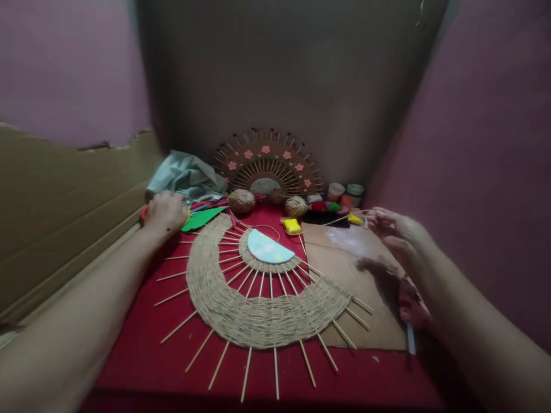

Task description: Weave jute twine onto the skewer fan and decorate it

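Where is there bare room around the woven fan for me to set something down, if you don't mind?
The red cloth shows bare near left, between forearm and fan sticks, and along the near right, below the cardboard. The far side is crowded with twine balls and cups; a strand runs to the right hand.

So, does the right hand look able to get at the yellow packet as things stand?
Probably yes: nothing tall seems to stand between the right hand and the yellow packet, across the flat cardboard. Its fingers pinch the twine, though, so that may need releasing first.
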Demonstrator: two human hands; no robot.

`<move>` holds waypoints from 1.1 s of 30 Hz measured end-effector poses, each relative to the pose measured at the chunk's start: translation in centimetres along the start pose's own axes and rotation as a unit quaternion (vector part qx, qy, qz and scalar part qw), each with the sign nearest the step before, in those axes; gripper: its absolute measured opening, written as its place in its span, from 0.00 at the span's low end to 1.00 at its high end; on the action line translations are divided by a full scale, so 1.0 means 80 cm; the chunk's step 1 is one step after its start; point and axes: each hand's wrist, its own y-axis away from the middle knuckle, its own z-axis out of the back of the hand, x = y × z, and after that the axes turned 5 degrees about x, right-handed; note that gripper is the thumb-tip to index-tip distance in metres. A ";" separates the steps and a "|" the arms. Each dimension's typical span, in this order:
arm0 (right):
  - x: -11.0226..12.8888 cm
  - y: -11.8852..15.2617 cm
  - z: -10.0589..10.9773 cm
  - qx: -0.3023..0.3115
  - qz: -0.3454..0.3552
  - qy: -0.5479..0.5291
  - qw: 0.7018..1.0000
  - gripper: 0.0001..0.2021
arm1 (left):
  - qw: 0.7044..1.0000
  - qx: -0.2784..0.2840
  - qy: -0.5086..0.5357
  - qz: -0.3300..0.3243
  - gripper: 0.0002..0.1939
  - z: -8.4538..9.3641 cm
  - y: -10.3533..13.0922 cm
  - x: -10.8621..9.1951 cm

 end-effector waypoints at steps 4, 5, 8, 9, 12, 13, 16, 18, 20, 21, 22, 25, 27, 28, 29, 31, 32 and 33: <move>0.003 -0.015 -0.020 0.038 0.024 0.029 0.999 0.12 | 0.999 -0.007 0.035 -0.021 0.21 -0.001 0.008 -0.002; 0.003 -0.016 -0.028 0.057 0.034 0.035 0.997 0.12 | 0.999 -0.007 0.041 -0.023 0.21 -0.001 0.010 -0.001; 0.005 -0.020 -0.056 0.111 0.076 0.046 0.990 0.11 | 0.998 -0.006 0.054 -0.033 0.21 -0.005 0.011 0.000; 0.005 -0.022 -0.067 0.123 0.094 0.048 0.987 0.11 | 0.998 -0.006 0.057 -0.036 0.21 -0.007 0.010 0.001; -0.002 -0.031 -0.094 0.150 0.132 0.055 0.978 0.10 | 0.997 -0.009 0.064 -0.042 0.21 -0.012 0.009 0.000; -0.007 -0.035 -0.102 0.158 0.136 0.060 0.976 0.10 | 0.997 -0.012 0.066 -0.044 0.21 -0.013 0.010 -0.001; -0.028 -0.044 -0.125 0.185 0.131 0.083 0.970 0.09 | 0.996 -0.024 0.071 -0.056 0.20 -0.012 0.012 -0.008; -0.041 -0.049 -0.145 0.210 0.129 0.098 0.964 0.09 | 0.995 -0.029 0.072 -0.068 0.20 -0.011 0.016 -0.015; -0.047 -0.053 -0.171 0.243 0.127 0.114 0.955 0.10 | 0.994 -0.032 0.071 -0.083 0.19 -0.010 0.020 -0.022; -0.047 -0.055 -0.187 0.263 0.126 0.123 0.949 0.10 | 0.993 -0.033 0.070 -0.089 0.19 -0.011 0.021 -0.025; -0.044 -0.057 -0.203 0.282 0.124 0.133 0.942 0.10 | 0.992 -0.034 0.069 -0.096 0.19 -0.011 0.022 -0.027; -0.030 -0.064 -0.252 0.328 0.126 0.157 0.923 0.11 | 0.991 -0.036 0.064 -0.112 0.18 -0.015 0.023 -0.030; -0.021 -0.069 -0.279 0.345 0.131 0.166 0.914 0.11 | 0.990 -0.039 0.061 -0.122 0.17 -0.018 0.022 -0.031; -0.020 -0.072 -0.289 0.352 0.136 0.166 0.911 0.11 | 0.989 -0.043 0.060 -0.126 0.16 -0.019 0.021 -0.031; -0.020 -0.073 -0.298 0.357 0.140 0.167 0.908 0.11 | 0.989 -0.048 0.058 -0.128 0.16 -0.019 0.021 -0.032; -0.029 -0.076 -0.311 0.365 0.130 0.191 0.902 0.11 | 0.988 -0.058 0.055 -0.131 0.16 -0.020 0.021 -0.033; -0.037 -0.076 -0.316 0.368 0.118 0.212 0.898 0.11 | 0.988 -0.062 0.054 -0.133 0.16 -0.019 0.022 -0.034; -0.044 -0.077 -0.322 0.370 0.104 0.234 0.893 0.11 | 0.987 -0.065 0.052 -0.135 0.15 -0.018 0.022 -0.035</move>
